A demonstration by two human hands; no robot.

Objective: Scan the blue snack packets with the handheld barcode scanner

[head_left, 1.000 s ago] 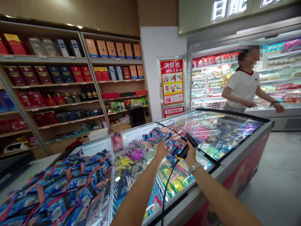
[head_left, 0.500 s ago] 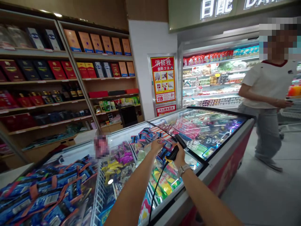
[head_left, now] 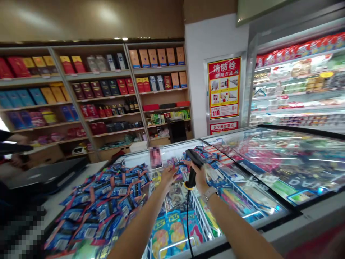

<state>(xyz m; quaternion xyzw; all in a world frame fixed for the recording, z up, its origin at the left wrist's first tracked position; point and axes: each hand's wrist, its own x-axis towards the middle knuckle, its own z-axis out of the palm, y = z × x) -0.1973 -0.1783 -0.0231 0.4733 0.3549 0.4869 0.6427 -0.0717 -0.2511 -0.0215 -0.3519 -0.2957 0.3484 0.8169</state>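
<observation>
Loosely bent, the fingers of our left hand (head_left: 169, 175) reach over the chest freezer (head_left: 318, 216), tips drawn close together by a small blue packet (head_left: 180, 166); we cannot tell whether they pinch it or only sit beside it. Our right hand (head_left: 201, 178) wraps firmly around the handle of a black barcode scanner (head_left: 195, 158).

Between the two hands, the packet lies nearer the left one, towards the freezer's back edge. We have the scanner just right of it. Its handle stands nearly upright, while its head slants from upper left down to the right, so the head's left end comes closest to the packet.

At the freezer's left end we see a heap of blue snack packets (head_left: 107, 201): crinkled, glossy film with pinkish bands and pale barcode patches, overlapping at every angle. Right of our left forearm, by the freezer's front edge, bright blue printed bags (head_left: 169, 230) lie flat and smooth. A thin, slick black cable (head_left: 188, 216) hangs from the scanner's yellow-ringed base towards that edge. Next comes a white wire basket wall (head_left: 198, 213) of slim, rigid bars, running front to back. We wear a watch (head_left: 209, 194) with a pale strap on our right wrist. Farther right, a black-framed glass lid (head_left: 283, 162), hard and flat, mirrors the lights in streaks above the bags beneath.
</observation>
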